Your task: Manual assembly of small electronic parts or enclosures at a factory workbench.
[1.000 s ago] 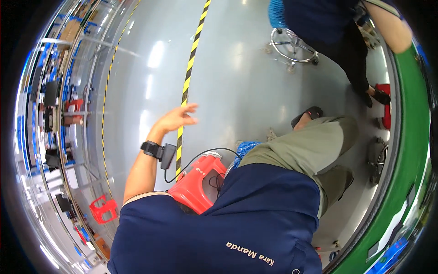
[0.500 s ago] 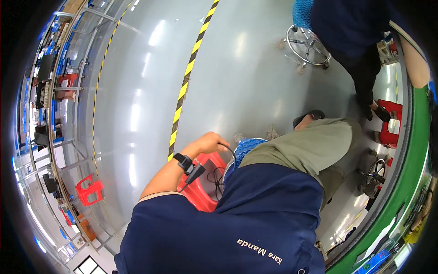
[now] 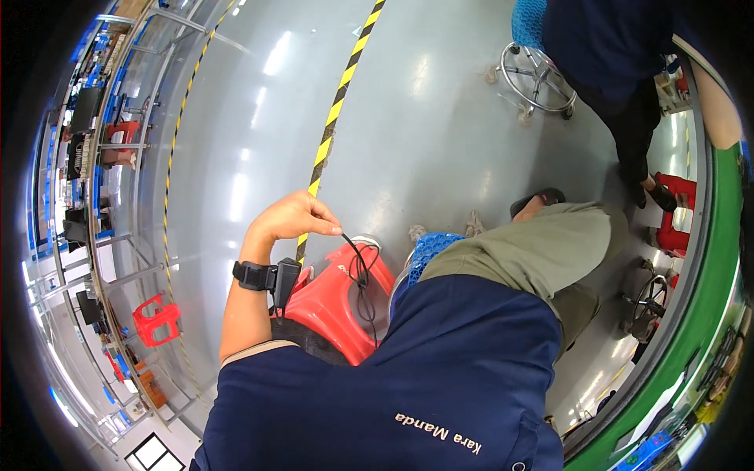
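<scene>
My left hand (image 3: pixel 297 217) pinches a thin black cable (image 3: pixel 363 275) between thumb and fingertips. The cable hangs from the fingers in a loose, looped bundle over a red plastic stool (image 3: pixel 334 302) beside my seat. Around my left wrist is a black strap (image 3: pixel 253 275) carrying a small black box (image 3: pixel 284 284). The cable's lower end passes out of sight by my navy shirt. My right hand is not in view.
I sit on a chair with blue covering (image 3: pixel 433 250). To the right runs a green-topped workbench (image 3: pixel 691 314) with tools and a blue item. Another person in dark clothes (image 3: pixel 609 47) is at the upper right, near a wheeled chair (image 3: pixel 538 78). Metal racks (image 3: pixel 98 196) line the left.
My left hand has moved left and up, away from my lap, drawing the cable up over the red stool. The wrist box has swung with the arm, and more of the stool shows.
</scene>
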